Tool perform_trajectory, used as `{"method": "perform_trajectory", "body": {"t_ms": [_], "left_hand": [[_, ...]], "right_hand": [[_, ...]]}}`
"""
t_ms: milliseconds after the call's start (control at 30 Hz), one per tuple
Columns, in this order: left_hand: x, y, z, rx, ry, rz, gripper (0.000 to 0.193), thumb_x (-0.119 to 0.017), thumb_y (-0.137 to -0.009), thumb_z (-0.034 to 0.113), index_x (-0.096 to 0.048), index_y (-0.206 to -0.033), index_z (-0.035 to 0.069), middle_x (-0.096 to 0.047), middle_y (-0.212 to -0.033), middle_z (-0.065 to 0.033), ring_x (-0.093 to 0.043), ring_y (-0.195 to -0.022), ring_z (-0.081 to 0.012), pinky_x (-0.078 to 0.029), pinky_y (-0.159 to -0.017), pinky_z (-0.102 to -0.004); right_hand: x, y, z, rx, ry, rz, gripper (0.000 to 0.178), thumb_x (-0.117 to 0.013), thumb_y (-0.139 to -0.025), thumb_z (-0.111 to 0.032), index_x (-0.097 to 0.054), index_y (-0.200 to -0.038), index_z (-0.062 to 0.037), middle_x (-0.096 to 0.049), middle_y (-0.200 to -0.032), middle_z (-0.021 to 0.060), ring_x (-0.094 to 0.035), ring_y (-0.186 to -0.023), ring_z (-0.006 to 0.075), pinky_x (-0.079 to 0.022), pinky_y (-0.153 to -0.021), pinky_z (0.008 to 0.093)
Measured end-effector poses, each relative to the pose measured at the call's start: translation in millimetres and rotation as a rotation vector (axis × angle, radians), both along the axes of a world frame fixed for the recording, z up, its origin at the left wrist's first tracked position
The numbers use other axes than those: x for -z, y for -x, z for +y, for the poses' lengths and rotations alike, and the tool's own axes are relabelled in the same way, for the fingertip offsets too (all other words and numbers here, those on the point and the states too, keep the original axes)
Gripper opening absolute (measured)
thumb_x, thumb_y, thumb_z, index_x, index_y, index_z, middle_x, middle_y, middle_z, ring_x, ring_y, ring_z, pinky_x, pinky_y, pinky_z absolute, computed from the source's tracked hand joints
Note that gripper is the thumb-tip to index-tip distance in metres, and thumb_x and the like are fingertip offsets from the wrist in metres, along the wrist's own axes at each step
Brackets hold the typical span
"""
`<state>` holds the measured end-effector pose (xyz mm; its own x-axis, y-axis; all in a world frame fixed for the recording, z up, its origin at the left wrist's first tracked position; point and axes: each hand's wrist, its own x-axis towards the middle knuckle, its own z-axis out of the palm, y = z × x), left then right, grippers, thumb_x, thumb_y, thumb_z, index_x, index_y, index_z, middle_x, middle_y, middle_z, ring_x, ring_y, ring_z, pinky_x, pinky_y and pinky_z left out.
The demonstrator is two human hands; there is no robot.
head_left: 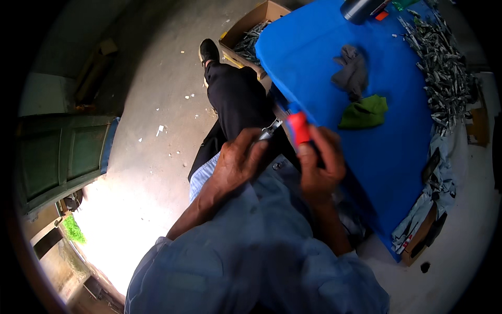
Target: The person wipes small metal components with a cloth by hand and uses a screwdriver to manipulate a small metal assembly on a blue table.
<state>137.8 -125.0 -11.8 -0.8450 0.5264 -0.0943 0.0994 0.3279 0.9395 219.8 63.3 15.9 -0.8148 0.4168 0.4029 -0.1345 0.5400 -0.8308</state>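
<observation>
Head view, only one. Left hand (238, 157): narrow, thumb and fingers pinching a silver metal piece (269, 130), long axis slanting up-right, forked-looking end pointing at the red piece (298, 128). Right hand (321, 162): closed around that red piece, blurred; its long axis runs near upright, top tipped left. Key relation: red piece just right of the metal piece's free end, small gap showing, right hand the nearer to the table; depth between them can't be told. Both over the lap, off the left edge of the blue table (397, 178).

On table: green cloth (365, 112) mid-table, grey cloth (351, 72) just beyond it, dark cylinder (361, 10) at far edge, orange item (381, 15) beside it.

Containers: open cardboard box (272, 9) by the far left corner, holding thin metal pieces (251, 41). Heap of similar pieces (444, 73) along right edge; what carries it is unclear. Second box (418, 240) at the near right corner, crumpled pale sheeting (414, 222) over it, contents hidden.
</observation>
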Motion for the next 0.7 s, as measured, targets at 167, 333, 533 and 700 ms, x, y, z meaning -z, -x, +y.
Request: {"method": "perform_trajectory", "body": {"t_ms": [167, 333, 533, 700], "left_hand": [[-3, 2, 5, 0.019, -0.057, 0.080, 0.035, -0.067, -0.108, 0.029, -0.065, -0.126, -0.001, -0.074, -0.088, -0.0169, -0.073, -0.078, -0.0229, -0.055, -0.071, -0.0355], [-4, 1, -4, 0.004, -0.036, 0.030, 0.024, -0.068, -0.105, 0.017, -0.066, -0.124, 0.003, -0.075, -0.093, -0.0245, -0.077, -0.086, -0.0404, -0.059, -0.074, -0.0423], [-3, 4, 0, -0.007, -0.041, 0.025, 0.029, -0.066, -0.107, 0.022, -0.065, -0.124, 0.000, -0.075, -0.087, -0.0176, -0.076, -0.081, -0.0291, -0.057, -0.072, -0.0377], [-17, 3, -1, 0.022, -0.024, 0.049, 0.031, -0.065, -0.108, 0.025, -0.065, -0.123, -0.002, -0.075, -0.087, -0.0141, -0.073, -0.080, -0.0205, -0.055, -0.072, -0.0352]], "right_hand": [[-4, 4, -6, -0.025, -0.009, -0.016, 0.038, -0.073, -0.095, -0.001, -0.068, -0.132, 0.0039, -0.069, -0.120, 0.0217, -0.068, -0.108, 0.0328, -0.056, -0.094, 0.0410], [23, -6, -10, -0.140, -0.060, -0.055, 0.037, -0.072, -0.095, -0.002, -0.068, -0.132, 0.0034, -0.068, -0.123, 0.0212, -0.068, -0.110, 0.0334, -0.055, -0.093, 0.0410], [-20, 0, 6, 0.081, 0.034, 0.048, 0.035, -0.069, -0.100, -0.004, -0.067, -0.134, 0.0051, -0.068, -0.124, 0.0185, -0.068, -0.108, 0.0289, -0.056, -0.087, 0.0364], [17, 2, -16, -0.154, -0.049, -0.024, 0.038, -0.073, -0.095, -0.002, -0.067, -0.132, 0.0028, -0.067, -0.125, 0.0206, -0.068, -0.107, 0.0322, -0.055, -0.094, 0.0406]]}}
